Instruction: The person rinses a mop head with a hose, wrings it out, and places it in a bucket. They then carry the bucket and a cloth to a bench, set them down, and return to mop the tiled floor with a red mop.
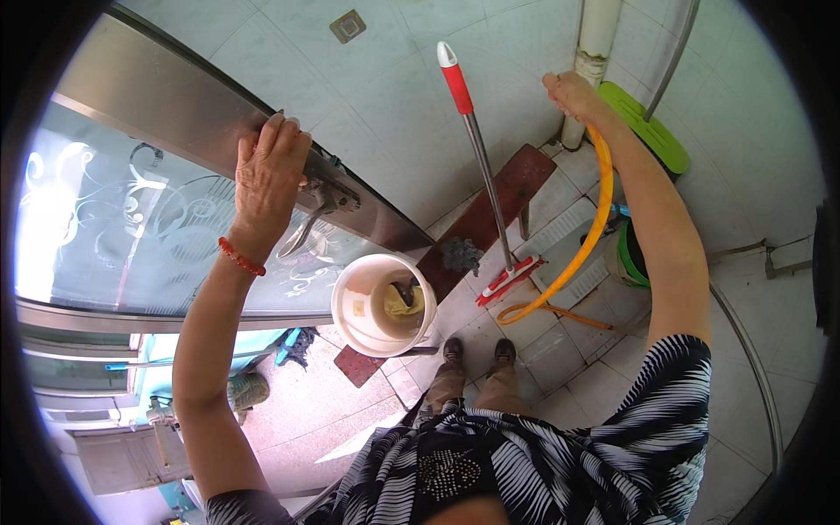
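My left hand (269, 164), with a red bead bracelet at the wrist, rests on the metal frame of a glass-paneled door (177, 85). Its fingers curl over the door's edge, just above the lever handle (312, 226). Up at the right, my right hand (572, 97) is closed around an orange hose (600, 197) near the tiled wall and a vertical pipe (598, 33). The hose hangs down in a curve and loops on the floor. No water is visible at its end, which the hand mostly hides.
A white bucket (348, 282) with a yellow cloth (401, 302) in it stands on a dark red wooden bench (518, 177). A grey scrubber (461, 254) lies beside it. A red-handled floor brush (485, 170) leans upright. A green broom head (646, 128) and green bucket (631, 256) are at right.
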Demonstrator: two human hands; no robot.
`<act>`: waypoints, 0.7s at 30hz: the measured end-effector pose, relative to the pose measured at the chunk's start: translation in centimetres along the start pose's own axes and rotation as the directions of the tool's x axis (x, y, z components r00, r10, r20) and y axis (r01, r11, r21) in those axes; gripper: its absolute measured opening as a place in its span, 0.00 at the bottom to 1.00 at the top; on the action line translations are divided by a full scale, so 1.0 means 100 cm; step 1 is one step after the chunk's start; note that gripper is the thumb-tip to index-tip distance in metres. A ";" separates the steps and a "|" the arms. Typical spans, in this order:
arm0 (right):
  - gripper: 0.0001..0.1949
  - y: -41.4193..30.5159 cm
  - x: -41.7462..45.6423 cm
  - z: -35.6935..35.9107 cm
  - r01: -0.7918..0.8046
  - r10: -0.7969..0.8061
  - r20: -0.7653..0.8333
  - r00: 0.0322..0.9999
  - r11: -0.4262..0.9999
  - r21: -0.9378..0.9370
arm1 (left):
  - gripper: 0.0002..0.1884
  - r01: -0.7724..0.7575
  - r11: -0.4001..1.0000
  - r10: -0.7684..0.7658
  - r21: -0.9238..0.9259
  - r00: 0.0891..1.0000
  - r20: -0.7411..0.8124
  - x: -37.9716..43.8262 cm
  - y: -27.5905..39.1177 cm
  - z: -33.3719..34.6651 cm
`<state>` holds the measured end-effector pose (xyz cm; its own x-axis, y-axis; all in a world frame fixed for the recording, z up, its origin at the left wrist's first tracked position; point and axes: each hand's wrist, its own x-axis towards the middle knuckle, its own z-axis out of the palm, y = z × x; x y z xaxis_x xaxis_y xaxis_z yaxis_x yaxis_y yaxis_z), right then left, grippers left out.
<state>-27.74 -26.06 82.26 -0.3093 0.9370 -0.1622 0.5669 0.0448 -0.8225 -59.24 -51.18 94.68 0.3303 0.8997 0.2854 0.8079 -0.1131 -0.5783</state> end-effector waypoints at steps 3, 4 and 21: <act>0.19 -0.051 0.017 0.000 0.145 -0.145 -0.003 0.989 0.987 -0.073 | 0.28 -0.006 1.000 0.006 0.027 1.000 0.011 0.004 0.003 0.002; 0.19 -0.068 0.023 0.003 0.214 -0.215 -0.003 0.977 0.973 -0.082 | 0.28 -0.003 0.999 0.003 0.036 1.000 0.018 0.004 0.002 0.001; 0.18 -0.149 0.003 0.092 0.791 -0.749 0.396 0.530 0.269 -0.549 | 0.25 0.022 0.998 -0.023 0.060 1.000 0.018 0.006 0.009 0.000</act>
<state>-43.31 -29.61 89.48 -0.8916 0.3259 0.3144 0.3271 0.9436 -0.0504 -58.29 -50.80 94.34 0.3029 0.9095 0.2847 0.7843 -0.0681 -0.6167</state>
